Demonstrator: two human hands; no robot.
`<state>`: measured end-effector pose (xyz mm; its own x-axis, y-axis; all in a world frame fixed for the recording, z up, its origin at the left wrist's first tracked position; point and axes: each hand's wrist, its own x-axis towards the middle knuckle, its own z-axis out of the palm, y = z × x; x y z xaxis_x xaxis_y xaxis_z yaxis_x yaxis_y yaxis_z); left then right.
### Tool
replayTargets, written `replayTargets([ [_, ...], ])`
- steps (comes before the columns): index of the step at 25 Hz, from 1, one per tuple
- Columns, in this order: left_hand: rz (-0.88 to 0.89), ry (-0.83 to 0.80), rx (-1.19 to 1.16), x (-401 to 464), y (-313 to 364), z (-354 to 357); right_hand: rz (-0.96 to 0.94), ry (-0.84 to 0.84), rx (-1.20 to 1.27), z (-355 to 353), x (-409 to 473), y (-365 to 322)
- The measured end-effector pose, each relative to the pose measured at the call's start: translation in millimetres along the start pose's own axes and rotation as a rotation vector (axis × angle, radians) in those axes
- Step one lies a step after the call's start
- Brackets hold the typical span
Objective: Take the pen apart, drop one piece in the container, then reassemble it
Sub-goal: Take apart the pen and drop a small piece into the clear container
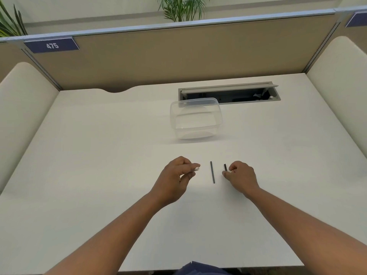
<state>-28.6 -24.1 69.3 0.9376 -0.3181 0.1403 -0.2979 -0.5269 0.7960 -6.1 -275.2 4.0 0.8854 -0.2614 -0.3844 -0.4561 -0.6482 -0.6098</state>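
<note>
The pen is in pieces on the white desk (99, 175). A thin dark refill (212, 172) lies alone between my hands. My left hand (174, 179) is closed around the white barrel (197, 168), whose open end sticks out past my fingers. My right hand (241, 176) pinches a short black piece (225, 167), probably the cap, at the desk surface. The clear plastic container (195, 118) stands farther back, tipped so that its mouth faces me, with nothing visible inside.
An open cable tray (228, 94) is cut into the desk behind the container. Tan partition walls (158, 56) and cream side panels (23, 100) close in the desk on three sides.
</note>
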Motion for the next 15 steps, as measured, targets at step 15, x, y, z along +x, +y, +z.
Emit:
replayTargets([
  [15,-0.211,0.279,-0.423,5,28,10,0.285,-0.560,1.125,8,-76,-79],
])
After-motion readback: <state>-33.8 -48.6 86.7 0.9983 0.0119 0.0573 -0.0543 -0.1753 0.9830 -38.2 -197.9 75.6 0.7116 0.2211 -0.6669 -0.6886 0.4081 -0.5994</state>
